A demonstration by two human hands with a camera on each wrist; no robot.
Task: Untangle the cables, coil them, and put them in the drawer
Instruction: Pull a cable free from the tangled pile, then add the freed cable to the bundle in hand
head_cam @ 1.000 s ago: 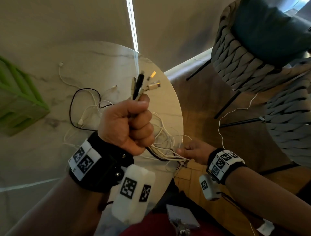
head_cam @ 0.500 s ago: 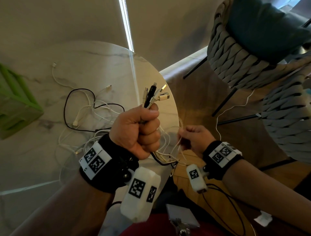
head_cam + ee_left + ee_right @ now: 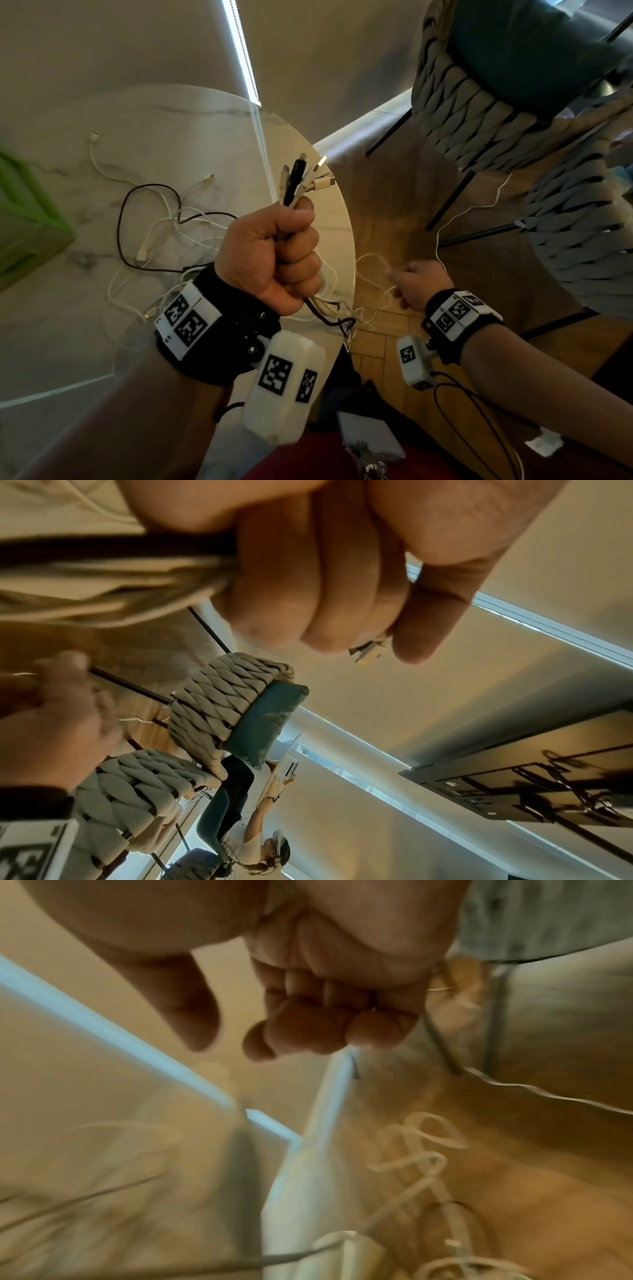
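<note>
My left hand is raised over the table edge and grips a bundle of cables in a fist. Several white plugs and a black one stick up above the thumb. The left wrist view shows the same fist, with the white and black strands trailing out of it. To the right, past the table edge, my right hand has its fingers curled on a thin white cable loop that hangs from the bundle. It is blurred in the right wrist view. More tangled white and black cables lie on the table.
The round marble table ends just right of my left hand. A green container stands at its left edge. A woven grey chair stands on the wooden floor at the right. Another thin white cable trails across the floor.
My right hand came up from below the table edge, took a white cable and moved right with it. My left hand has kept its grip on the bundle.
</note>
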